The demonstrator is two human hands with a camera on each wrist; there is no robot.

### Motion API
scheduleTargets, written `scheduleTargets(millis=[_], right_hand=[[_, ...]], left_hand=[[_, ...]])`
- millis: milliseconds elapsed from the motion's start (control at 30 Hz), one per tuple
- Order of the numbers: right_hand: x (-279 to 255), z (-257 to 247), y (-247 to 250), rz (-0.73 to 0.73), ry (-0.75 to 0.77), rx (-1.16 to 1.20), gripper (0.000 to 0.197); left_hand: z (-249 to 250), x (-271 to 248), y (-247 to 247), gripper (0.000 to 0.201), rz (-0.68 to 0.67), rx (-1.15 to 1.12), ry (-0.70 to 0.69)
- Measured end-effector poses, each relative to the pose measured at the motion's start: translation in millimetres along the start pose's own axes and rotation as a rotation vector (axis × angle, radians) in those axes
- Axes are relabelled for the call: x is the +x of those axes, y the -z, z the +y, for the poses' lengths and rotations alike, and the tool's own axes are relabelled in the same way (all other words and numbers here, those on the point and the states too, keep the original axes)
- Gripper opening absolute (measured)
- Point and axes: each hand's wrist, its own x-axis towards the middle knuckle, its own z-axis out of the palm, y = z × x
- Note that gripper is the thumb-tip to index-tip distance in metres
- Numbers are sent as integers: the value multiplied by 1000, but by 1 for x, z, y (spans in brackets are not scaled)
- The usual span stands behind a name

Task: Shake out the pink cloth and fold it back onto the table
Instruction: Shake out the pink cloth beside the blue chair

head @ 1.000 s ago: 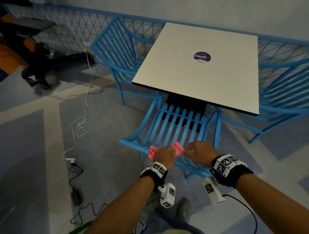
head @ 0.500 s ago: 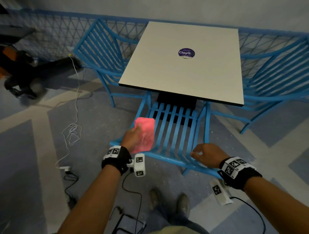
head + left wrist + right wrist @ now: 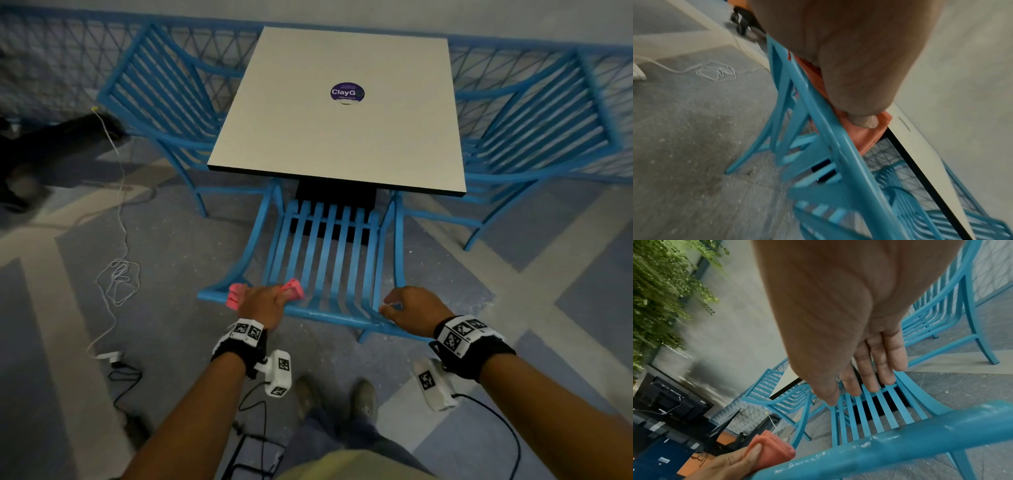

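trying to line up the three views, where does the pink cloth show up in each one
Head: pink cloth lower centre-left, folded and gripped in the left hand at the chair's top rail.
Left wrist: cloth at centre, under the thumb, against the rail.
Right wrist: cloth bottom left, pinched by the left hand.
Shared landmark: the blue top rail.

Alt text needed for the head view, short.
Left hand grips a folded pink cloth at the top rail of a blue slatted chair; the right hand, holding nothing, is over the same rail. A white table stands beyond.
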Motion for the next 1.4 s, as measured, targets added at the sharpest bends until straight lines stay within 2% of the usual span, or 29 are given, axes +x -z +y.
scheduleTargets(millis=[33,133,233,467,533,633,700,800,867,1000,1067,1133,1300,1400], right_hand=[[-1,3,-1,5,-6,11,39],[-3,11,-2,11,-29,45,39],[-6,20,-2,47,-61,100,36],[-16,38,-4,161,-87,172,36],[-19,43,-5,158,-104,186,41],[-24,55,-6,160,-147,206,48],[-27,63,-5,146,-172,220,50],[-32,76,-4,149,-196,235,49],[-33,84,-4,157,-191,237,46],[-35,96,-5,160,-182,238,43],[-35,99,-8,157,-176,242,42],[-35,101,-11,160,-166,247,41],[-37,108,-15,156,-133,244,38],[-40,114,-15,160,-127,240,38]], left_hand=[[15,-5,-6,75,-4,9,-4],[62,-26,-19,59,-38,34,-11],[92,-30,-46,55,-62,53,-58],[164,-52,-76,49,-154,-61,-110],[175,-50,-89,52,-219,-150,-75],[188,-48,-97,72,-266,-308,-12],[196,-50,-85,70,-273,-434,16],[200,-49,-53,72,-207,-624,152],[184,-45,-30,70,-139,-724,242],[133,-39,24,69,20,-765,277],[113,-34,45,72,121,-746,292],[100,-31,53,69,176,-606,288],[101,-46,6,65,-15,-194,196],[126,-57,-35,61,19,-95,147]])
